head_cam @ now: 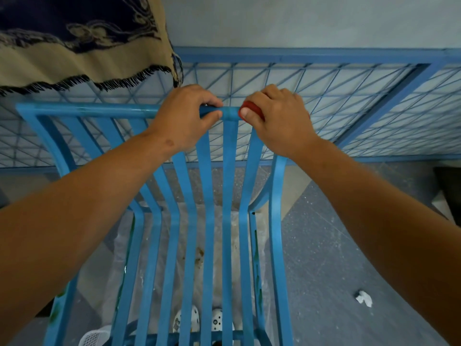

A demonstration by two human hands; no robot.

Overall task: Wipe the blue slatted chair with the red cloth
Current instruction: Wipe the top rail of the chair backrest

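You were wiping top rail (232,112) of chair (207,221) — right hand (277,121) clutched cloth (252,109) against it, left hand (184,116) gripped rail just beside. Next likely needed sliding cloth along rail — then down slats.

Chair (207,221) = landmark, centre of view, top rail far from the person, slats running down toward them. Left hand (184,118) on top rail near its middle; right hand (277,118) just right of it on same rail, cloth (252,109) under its fingers, against the rail. Wire-grid frame (324,96) behind chair. Fringed blanket (82,43) hangs behind & left, over the grid. Crumpled paper (363,298) on floor right of chair. Shoes (197,318) below seat slats, near edge.
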